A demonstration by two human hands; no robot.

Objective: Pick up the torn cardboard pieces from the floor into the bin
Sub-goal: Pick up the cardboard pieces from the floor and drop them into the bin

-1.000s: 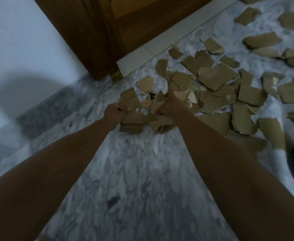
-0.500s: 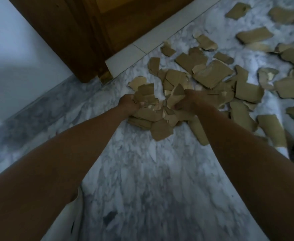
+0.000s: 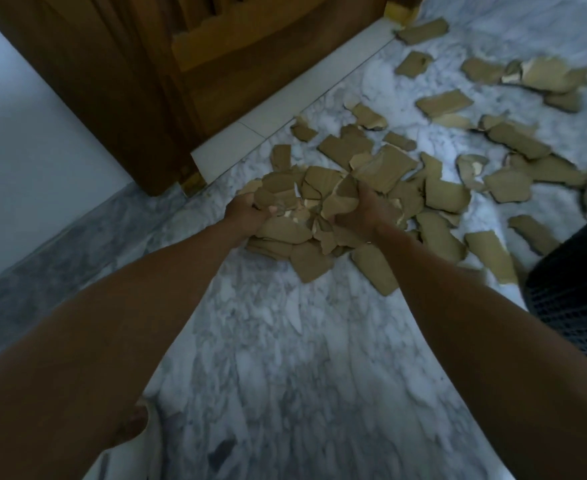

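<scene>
Head view: left hand (image 3: 247,213) and right hand (image 3: 358,211) clutch a jumbled cardboard pile (image 3: 295,230), pieces pointing everywhere.

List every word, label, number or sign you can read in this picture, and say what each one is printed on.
None can be read.
The cardboard pieces on the marble floor show plain brown or pale torn faces, with no print.
The wooden door, the wall and the dark mesh bin carry no visible lettering.
The pile gripped by the left hand and right hand is also blank.
</scene>
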